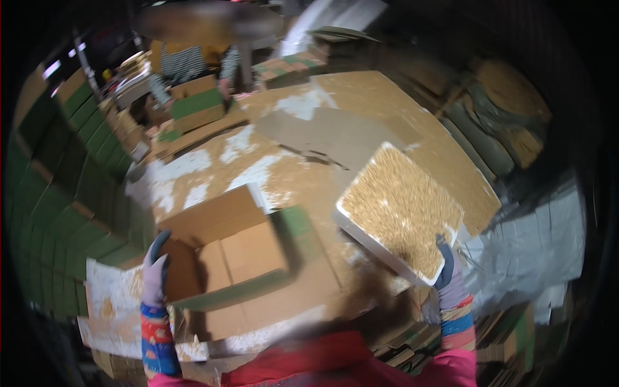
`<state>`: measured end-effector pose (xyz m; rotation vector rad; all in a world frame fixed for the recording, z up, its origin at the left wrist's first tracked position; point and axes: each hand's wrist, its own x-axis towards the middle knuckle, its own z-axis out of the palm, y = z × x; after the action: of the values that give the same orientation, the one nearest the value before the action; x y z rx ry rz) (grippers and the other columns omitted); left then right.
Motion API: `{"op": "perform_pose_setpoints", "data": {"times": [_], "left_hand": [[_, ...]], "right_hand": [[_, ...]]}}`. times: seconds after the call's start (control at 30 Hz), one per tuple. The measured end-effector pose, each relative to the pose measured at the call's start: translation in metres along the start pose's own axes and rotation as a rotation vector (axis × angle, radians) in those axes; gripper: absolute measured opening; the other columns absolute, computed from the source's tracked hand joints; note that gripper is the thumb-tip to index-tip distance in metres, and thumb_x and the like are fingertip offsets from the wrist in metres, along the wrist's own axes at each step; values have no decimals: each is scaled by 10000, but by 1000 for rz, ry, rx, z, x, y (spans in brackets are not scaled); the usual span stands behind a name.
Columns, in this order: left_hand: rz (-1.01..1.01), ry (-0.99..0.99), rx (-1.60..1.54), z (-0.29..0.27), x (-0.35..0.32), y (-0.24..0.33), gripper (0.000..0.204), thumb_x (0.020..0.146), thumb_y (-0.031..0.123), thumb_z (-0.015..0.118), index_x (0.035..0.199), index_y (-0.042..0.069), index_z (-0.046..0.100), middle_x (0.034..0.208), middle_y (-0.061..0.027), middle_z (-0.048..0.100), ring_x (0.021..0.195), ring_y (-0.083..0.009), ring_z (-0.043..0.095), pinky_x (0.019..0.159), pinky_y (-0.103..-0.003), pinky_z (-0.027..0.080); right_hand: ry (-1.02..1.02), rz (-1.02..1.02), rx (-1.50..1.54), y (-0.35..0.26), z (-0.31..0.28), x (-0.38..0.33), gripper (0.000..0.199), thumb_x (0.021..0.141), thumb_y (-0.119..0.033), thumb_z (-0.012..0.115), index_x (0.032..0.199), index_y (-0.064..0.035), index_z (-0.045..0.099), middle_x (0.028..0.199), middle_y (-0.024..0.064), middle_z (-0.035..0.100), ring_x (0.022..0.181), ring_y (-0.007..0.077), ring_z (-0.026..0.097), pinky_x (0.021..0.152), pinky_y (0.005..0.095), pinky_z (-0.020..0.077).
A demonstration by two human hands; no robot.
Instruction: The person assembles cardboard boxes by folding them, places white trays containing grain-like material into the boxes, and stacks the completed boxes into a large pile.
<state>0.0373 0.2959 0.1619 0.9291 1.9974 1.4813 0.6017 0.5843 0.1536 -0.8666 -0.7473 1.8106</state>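
My left hand, in a grey and dark-blue glove, grips the left wall of an open cardboard box. The box is brown inside and green along its outer front, with its bottom flaps folded in and a long flap lying out toward me. On the right, my right hand, gloved alike, holds a white-sided rectangular block or tray by its near right corner. Its top is tan and grainy. The block hangs tilted above the table, apart from the box. The fingers under it are hidden.
A large tan table has white patches and a flat grey cardboard sheet on it. Green boxes are stacked at the left. Across the table, a person in striped sleeves is at another box. Silvery plastic sheeting lies at the right.
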Motion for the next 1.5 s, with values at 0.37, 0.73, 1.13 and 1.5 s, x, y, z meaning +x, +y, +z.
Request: {"op": "perform_pose_setpoints", "data": {"times": [0.37, 0.73, 1.13, 1.5], "left_hand": [[140, 275, -167, 13, -2, -52, 430, 927, 212, 609, 1298, 3, 550, 1222, -155, 629, 1158, -283, 583, 991, -348, 454], [212, 223, -502, 27, 8, -41, 363, 1003, 176, 538, 1320, 4, 574, 1255, -36, 626, 1116, -125, 568, 980, -229, 428], [-83, 249, -468, -71, -36, -46, 404, 922, 266, 654, 1283, 94, 595, 1076, -51, 685, 927, -166, 661, 773, -275, 536], [-508, -70, 1058, -69, -102, -195, 305, 836, 320, 599, 946, 73, 741, 1023, -181, 707, 966, -322, 681, 853, -427, 532]], "right_hand": [[-742, 635, -14, 93, 329, 28, 480, 907, -200, 646, 1332, -18, 514, 1221, 178, 631, 1071, 290, 656, 927, 429, 558], [-882, 466, -586, 107, 284, 44, 572, 921, -228, 635, 1402, -17, 408, 1249, 168, 604, 1092, 266, 647, 939, 408, 550], [-753, -940, -1632, 145, 294, 50, 866, 782, -332, 741, 1465, -7, 319, 1404, 262, 400, 1287, 410, 399, 1068, 433, 357], [-1422, -3, -2093, 187, 340, 48, 734, 791, -549, 637, 1284, -16, 531, 1227, 252, 606, 1132, 395, 580, 982, 423, 459]]}}
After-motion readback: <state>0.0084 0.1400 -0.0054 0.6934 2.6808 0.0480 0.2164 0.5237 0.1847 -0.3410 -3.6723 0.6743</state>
